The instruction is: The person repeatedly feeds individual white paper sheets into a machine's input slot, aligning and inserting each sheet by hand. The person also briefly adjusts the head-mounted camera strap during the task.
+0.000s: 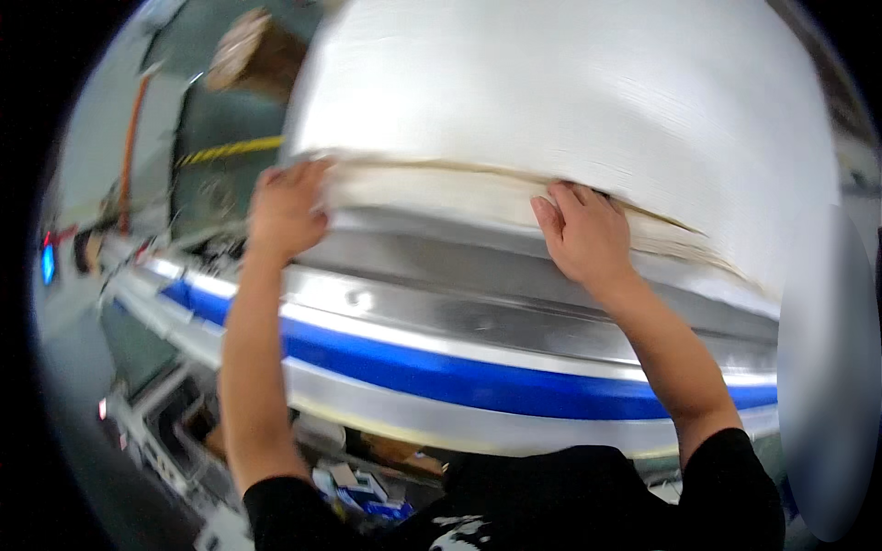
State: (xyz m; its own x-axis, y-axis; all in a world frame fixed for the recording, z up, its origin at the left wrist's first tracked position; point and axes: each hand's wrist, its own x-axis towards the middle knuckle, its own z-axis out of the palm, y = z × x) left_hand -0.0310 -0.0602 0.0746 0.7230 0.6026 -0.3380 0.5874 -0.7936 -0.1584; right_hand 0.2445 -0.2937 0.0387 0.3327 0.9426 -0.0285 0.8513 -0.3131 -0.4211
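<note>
A large white sheet (551,83), its kind hard to tell from its smooth look, spreads out in front of me. Along its near side runs a raised, layered edge with a thin brownish line. My left hand (287,209) is at the left end of this edge, its fingers bent over the corner and partly blurred. Farther right, my right hand (588,231) has its fingers curled over the same edge, with the thumb on the near side. The fingertips of both hands are partly hidden by the sheet.
A shiny metal ledge (441,298) and a blue strip (478,381) run along the near side, below my forearms. Left are a brown roll (253,55), a yellow-and-black stripe (230,150) and an orange pole (133,151). Boxes and clutter (367,487) lie underneath.
</note>
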